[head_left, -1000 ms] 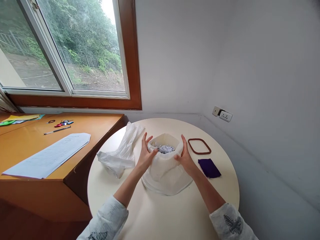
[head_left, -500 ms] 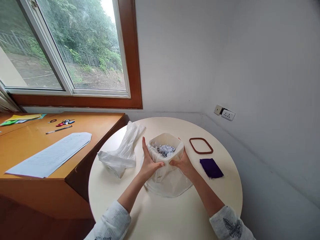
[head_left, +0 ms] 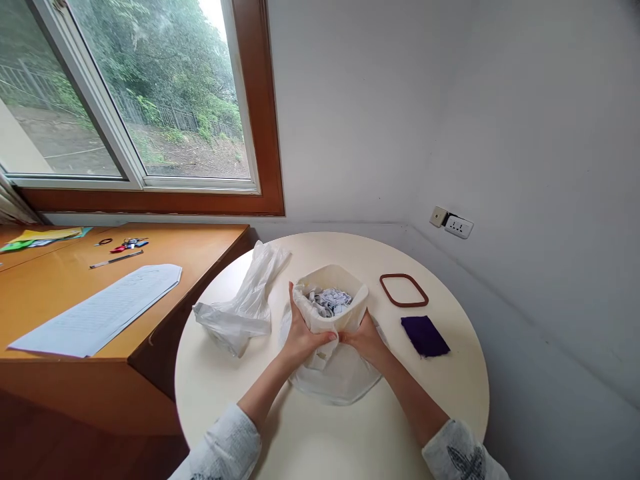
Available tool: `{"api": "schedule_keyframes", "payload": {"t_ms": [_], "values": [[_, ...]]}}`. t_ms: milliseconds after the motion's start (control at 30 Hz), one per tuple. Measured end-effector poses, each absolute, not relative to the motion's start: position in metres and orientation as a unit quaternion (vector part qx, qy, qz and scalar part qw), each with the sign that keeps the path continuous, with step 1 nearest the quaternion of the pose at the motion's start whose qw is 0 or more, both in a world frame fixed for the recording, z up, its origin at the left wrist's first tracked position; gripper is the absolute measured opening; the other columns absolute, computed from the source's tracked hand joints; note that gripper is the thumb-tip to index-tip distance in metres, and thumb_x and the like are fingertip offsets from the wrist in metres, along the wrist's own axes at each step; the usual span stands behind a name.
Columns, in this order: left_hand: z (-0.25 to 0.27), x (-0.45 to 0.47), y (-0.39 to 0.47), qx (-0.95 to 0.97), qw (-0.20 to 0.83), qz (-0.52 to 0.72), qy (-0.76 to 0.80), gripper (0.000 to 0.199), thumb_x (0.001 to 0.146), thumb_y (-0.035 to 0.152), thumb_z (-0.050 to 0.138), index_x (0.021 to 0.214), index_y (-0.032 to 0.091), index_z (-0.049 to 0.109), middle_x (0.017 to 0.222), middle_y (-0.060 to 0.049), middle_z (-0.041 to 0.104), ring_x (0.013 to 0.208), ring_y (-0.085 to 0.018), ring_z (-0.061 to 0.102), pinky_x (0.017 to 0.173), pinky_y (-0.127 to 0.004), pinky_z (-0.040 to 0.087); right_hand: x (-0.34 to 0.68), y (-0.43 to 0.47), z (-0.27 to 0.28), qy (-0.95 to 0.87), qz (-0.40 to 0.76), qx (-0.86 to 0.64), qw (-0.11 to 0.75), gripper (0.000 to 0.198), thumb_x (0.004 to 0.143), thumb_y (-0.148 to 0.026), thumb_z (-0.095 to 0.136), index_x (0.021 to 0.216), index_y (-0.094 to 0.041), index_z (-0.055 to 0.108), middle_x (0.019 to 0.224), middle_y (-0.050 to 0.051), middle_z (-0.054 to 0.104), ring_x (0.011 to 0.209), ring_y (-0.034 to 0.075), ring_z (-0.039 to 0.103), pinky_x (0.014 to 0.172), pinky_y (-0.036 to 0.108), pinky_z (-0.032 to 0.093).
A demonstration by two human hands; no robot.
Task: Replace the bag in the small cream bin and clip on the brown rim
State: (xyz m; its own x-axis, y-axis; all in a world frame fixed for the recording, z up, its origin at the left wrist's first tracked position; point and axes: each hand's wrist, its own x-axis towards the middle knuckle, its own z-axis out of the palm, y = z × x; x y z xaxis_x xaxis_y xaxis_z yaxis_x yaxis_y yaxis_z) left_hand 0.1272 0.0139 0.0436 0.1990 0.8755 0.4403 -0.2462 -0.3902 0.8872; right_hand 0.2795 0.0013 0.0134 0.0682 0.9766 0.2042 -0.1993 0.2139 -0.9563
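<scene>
A whitish plastic bag (head_left: 327, 380) stands open-mouthed on the round table, its lower edge spread toward me. Inside its mouth lie crumpled paper scraps (head_left: 331, 301) with dark print. My left hand (head_left: 303, 337) wraps the bag's left side, thumb laid across the front below the rim. On the opposite side my right hand (head_left: 367, 339) grips it too, and the two thumbs nearly meet at the front. Most of the fingers are hidden behind the bag.
On the round table (head_left: 340, 447) lie another crumpled plastic bag (head_left: 243, 307) at left, a brown rounded frame (head_left: 404, 305) and a dark purple cloth (head_left: 425, 335) at right. A wooden desk (head_left: 210, 247) holds paper sheets (head_left: 100, 310), a pen (head_left: 116, 260) and keys (head_left: 131, 245).
My thumbs have come closer together at the bag's front, and my right hand sits slightly lower. The bag's mouth is still open, and its lower edge spreads a little farther toward me.
</scene>
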Motion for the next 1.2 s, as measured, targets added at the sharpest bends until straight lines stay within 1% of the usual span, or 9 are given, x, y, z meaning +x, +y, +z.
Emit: {"api": "schedule_keyframes", "payload": {"t_ms": [133, 233, 367, 500, 700, 833, 1000, 1100, 1200], "values": [[0.036, 0.126, 0.016, 0.622, 0.448, 0.563, 0.308, 0.123, 0.048, 0.034, 0.081, 0.139, 0.02, -0.001, 0.131, -0.017, 0.038, 0.125, -0.033, 0.034, 0.105, -0.047, 0.024, 0.275, -0.002, 0.018, -0.481, 0.476, -0.406, 0.614, 0.098, 0.037, -0.022, 0.085, 0.124, -0.024, 0.038, 0.119, 0.009, 0.056, 0.107, 0.028, 0.053, 0.089, 0.041, 0.045], [0.028, 0.124, 0.018, 0.63, 0.44, 0.553, 0.322, 0.117, 0.049, 0.03, 0.08, 0.138, 0.02, 0.004, 0.131, -0.016, 0.039, 0.124, -0.033, 0.036, 0.103, -0.048, 0.027, 0.272, -0.004, 0.021, -0.484, 0.471, -0.395, 0.623, 0.099, 0.039, -0.022, 0.084, 0.126, -0.025, 0.036, 0.119, 0.008, 0.057, 0.106, 0.027, 0.054, 0.088, 0.039, 0.046], [0.02, 0.124, 0.019, 0.631, 0.448, 0.539, 0.333, 0.114, 0.052, 0.029, 0.079, 0.137, 0.022, 0.003, 0.13, -0.015, 0.041, 0.122, -0.032, 0.039, 0.102, -0.048, 0.028, 0.27, -0.004, 0.017, -0.489, 0.46, -0.394, 0.628, 0.099, 0.04, -0.022, 0.082, 0.127, -0.024, 0.035, 0.12, 0.009, 0.056, 0.106, 0.027, 0.054, 0.089, 0.039, 0.046], [0.017, 0.124, 0.02, 0.634, 0.455, 0.526, 0.338, 0.116, 0.052, 0.029, 0.078, 0.136, 0.021, -0.001, 0.132, -0.016, 0.039, 0.123, -0.031, 0.037, 0.103, -0.049, 0.027, 0.27, -0.002, 0.007, -0.498, 0.44, -0.411, 0.624, 0.097, 0.042, -0.018, 0.081, 0.128, -0.024, 0.034, 0.122, 0.008, 0.054, 0.108, 0.027, 0.053, 0.09, 0.039, 0.045], [0.013, 0.123, 0.022, 0.646, 0.448, 0.519, 0.337, 0.115, 0.052, 0.029, 0.079, 0.135, 0.02, 0.0, 0.135, -0.018, 0.034, 0.125, -0.032, 0.034, 0.104, -0.048, 0.025, 0.27, 0.0, -0.001, -0.514, 0.42, -0.414, 0.623, 0.097, 0.044, -0.015, 0.079, 0.129, -0.026, 0.032, 0.122, 0.007, 0.054, 0.107, 0.027, 0.053, 0.091, 0.04, 0.045], [0.008, 0.122, 0.023, 0.645, 0.443, 0.517, 0.347, 0.116, 0.05, 0.031, 0.08, 0.135, 0.021, 0.001, 0.135, -0.017, 0.035, 0.126, -0.032, 0.034, 0.105, -0.049, 0.024, 0.27, -0.002, 0.0, -0.523, 0.409, -0.427, 0.615, 0.098, 0.044, -0.014, 0.078, 0.13, -0.026, 0.031, 0.122, 0.007, 0.054, 0.107, 0.026, 0.053, 0.091, 0.04, 0.045], [0.007, 0.121, 0.024, 0.649, 0.46, 0.493, 0.352, 0.12, 0.051, 0.033, 0.08, 0.135, 0.021, -0.004, 0.134, -0.017, 0.037, 0.126, -0.031, 0.035, 0.105, -0.048, 0.024, 0.27, -0.003, 0.0, -0.53, 0.395, -0.446, 0.604, 0.098, 0.045, -0.015, 0.077, 0.13, -0.025, 0.03, 0.122, 0.007, 0.053, 0.109, 0.026, 0.052, 0.092, 0.04, 0.043], [0.01, 0.121, 0.022, 0.636, 0.472, 0.485, 0.372, 0.121, 0.048, 0.035, 0.081, 0.137, 0.021, -0.001, 0.133, -0.017, 0.038, 0.126, -0.032, 0.034, 0.106, -0.047, 0.022, 0.27, -0.004, -0.001, -0.528, 0.391, -0.457, 0.599, 0.099, 0.044, -0.015, 0.077, 0.131, -0.024, 0.029, 0.121, 0.008, 0.053, 0.109, 0.025, 0.051, 0.092, 0.039, 0.042], [0.014, 0.121, 0.02, 0.636, 0.469, 0.478, 0.385, 0.122, 0.047, 0.035, 0.081, 0.138, 0.019, 0.002, 0.135, -0.017, 0.034, 0.127, -0.034, 0.031, 0.107, -0.047, 0.019, 0.27, -0.003, -0.003, -0.529, 0.391, -0.454, 0.601, 0.1, 0.045, -0.016, 0.077, 0.131, -0.024, 0.027, 0.121, 0.008, 0.052, 0.11, 0.025, 0.05, 0.093, 0.039, 0.041]]}}
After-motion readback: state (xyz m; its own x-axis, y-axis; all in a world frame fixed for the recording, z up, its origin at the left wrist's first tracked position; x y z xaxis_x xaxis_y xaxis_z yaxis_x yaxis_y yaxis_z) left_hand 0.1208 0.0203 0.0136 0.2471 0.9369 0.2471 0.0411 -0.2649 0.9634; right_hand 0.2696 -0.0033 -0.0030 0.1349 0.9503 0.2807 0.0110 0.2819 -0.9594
